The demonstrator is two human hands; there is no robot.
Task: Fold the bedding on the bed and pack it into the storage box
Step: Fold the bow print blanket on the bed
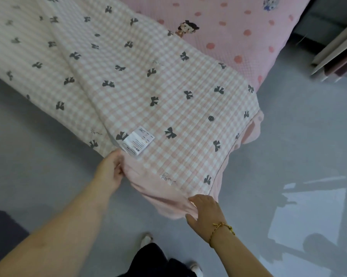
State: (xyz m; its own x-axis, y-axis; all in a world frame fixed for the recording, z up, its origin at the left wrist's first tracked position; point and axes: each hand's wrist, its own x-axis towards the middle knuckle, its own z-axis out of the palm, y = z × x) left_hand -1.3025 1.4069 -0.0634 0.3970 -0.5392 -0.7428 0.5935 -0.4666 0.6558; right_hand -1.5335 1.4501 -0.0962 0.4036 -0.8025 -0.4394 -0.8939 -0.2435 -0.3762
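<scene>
Head view: pink-checked blanket (148, 86) with dark bows lies across bed (238, 27), near end held above grey floor (288, 136). Left hand (111, 170) grips edge beside white care label (139, 143); right hand (205, 213) pinches pink underside.

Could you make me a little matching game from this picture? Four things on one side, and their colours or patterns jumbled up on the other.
Things:
1. blanket
2. bed sheet
3. label
4. bracelet

Looks:
A. gold
B. white with small print
C. pink with red dots
D. pink-and-white check with dark bows

Pairs: 1-D, 2-C, 3-B, 4-A
</scene>
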